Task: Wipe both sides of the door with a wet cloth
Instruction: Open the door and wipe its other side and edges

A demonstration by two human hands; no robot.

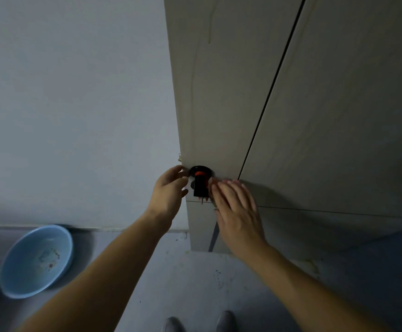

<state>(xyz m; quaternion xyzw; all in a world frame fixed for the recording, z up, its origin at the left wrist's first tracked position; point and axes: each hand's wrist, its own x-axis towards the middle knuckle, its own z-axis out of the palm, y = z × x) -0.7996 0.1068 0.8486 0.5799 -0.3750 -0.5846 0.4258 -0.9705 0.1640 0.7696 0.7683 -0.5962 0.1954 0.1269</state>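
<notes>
Head view: beige panel door [221,97] upright, black lever handle [198,189] pointing down; right hand [236,207] flat on door, left hand [169,195] grip unclear.

Beige door [231,92], black-and-orange handle [199,182], blue basin [36,259].

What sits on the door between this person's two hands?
In the head view, a black door handle with an orange ring sits between the left hand and the right hand. It is mounted on the door near its edge.

Dim, bluish light; wide-angle bending at edges, soft shadows, slight blur.
</notes>
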